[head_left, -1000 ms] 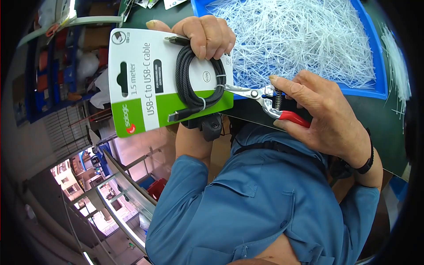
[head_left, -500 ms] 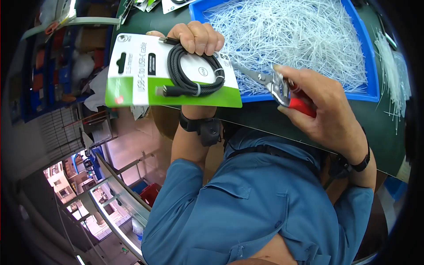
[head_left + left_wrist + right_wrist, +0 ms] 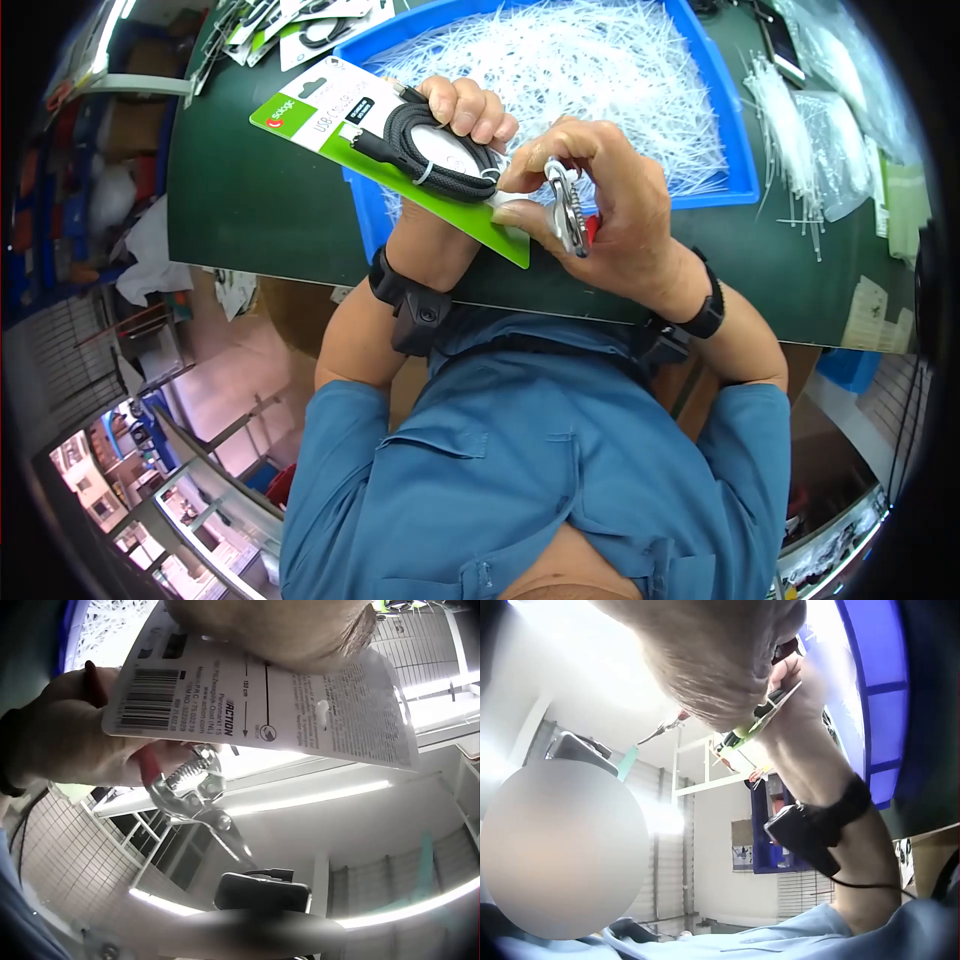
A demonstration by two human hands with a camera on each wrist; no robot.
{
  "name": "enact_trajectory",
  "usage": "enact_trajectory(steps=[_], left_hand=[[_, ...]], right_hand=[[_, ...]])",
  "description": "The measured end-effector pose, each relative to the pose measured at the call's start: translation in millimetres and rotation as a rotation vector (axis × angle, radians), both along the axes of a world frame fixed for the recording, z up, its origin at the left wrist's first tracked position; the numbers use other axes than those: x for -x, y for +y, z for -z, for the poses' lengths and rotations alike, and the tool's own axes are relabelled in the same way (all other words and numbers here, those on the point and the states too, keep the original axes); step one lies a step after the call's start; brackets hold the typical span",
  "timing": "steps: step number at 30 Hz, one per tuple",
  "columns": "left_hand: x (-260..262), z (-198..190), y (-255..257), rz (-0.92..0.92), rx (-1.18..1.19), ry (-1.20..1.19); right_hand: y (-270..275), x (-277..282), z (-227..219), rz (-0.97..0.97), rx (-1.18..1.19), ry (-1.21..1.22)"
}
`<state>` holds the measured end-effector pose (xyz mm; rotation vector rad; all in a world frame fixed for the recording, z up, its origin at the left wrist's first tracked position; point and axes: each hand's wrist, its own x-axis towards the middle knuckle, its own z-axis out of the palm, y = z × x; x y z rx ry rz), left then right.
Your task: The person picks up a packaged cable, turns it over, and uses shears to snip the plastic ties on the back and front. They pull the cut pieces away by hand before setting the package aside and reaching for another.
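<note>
Head view: the left hand (image 3: 462, 112) grips a carded USB cable pack (image 3: 385, 140) over the near left corner of the blue tray (image 3: 722, 120), near the worktop's (image 3: 250, 200) front edge. The right hand (image 3: 610, 210) clasps red-handled snips (image 3: 568, 208) against the card's lower end.

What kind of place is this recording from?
Probably a packing or assembly workbench: a blue tray heaped with white cable ties, carded USB cable packs stacked on the green bench, storage racks beside.

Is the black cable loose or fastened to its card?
Fastened: the coiled black cable lies flat against the card, bound by a white tie, with the left hand gripping both.
</note>
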<state>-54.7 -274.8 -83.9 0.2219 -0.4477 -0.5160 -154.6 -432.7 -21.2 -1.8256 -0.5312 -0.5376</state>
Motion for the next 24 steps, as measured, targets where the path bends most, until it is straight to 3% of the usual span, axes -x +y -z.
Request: enact_trajectory(steps=[2, 5, 6, 9, 18, 21, 24], left_hand=[[-0.4, -6.2, -5.0, -0.014, 0.025, -0.023], [2.7, -24.3, -4.4, -0.338, -0.21, -0.177], [-2.2, -27.6, -0.6, -0.343, -0.2, -0.178], [-19.1, -35.8, 14.7, -0.32, -0.235, -0.478], [-7.4, -36.4, 9.9, -0.39, -0.248, -0.457], [-7.1, -31.3, 8.4, -0.312, -0.16, -0.347], [-3.9, -33.3, 11.4, -0.357, -0.185, -0.359]], right_hand=[[0.4, 2.9, -1.4, 0.065, -0.052, 0.081], [1.4, 3.4, -3.5, 0.051, -0.139, 0.221], [1.6, 3.4, -4.3, 0.048, -0.193, 0.294], [2.5, 4.4, -6.7, 0.016, -0.231, 0.352], [5.3, 6.5, -6.3, -0.096, -0.411, 0.45], [4.1, 8.4, -9.7, -0.1, -0.428, 0.515], [4.2, 5.9, -13.3, -0.092, -0.393, 0.539]])
